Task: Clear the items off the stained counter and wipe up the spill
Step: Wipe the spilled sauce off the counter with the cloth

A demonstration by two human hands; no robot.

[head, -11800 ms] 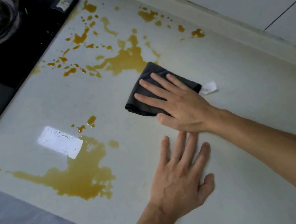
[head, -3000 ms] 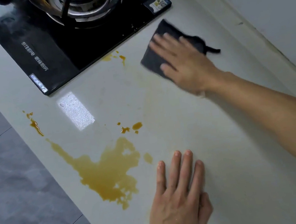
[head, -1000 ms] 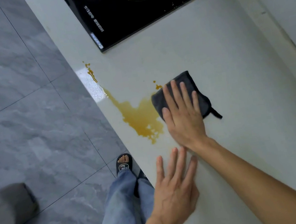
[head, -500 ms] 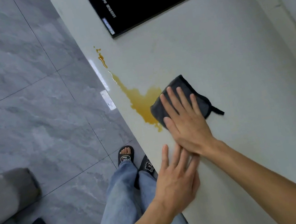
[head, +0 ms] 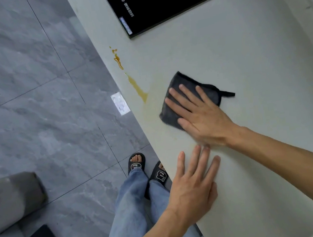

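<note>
Two bare hands are working on the pale stone counter [head: 243, 54]. The right hand [head: 200, 116] is pressing flat, fingers straight, on a folded dark grey cloth [head: 182, 83] just beside the thin amber spill streak [head: 136, 86] near the counter's front edge. The left hand [head: 194, 187] is resting flat and spread, holding nothing. A black glass hob [head: 165, 5] is lying beyond.

Right hand [head: 202, 115] flat on cloth [head: 178, 82]
</note>
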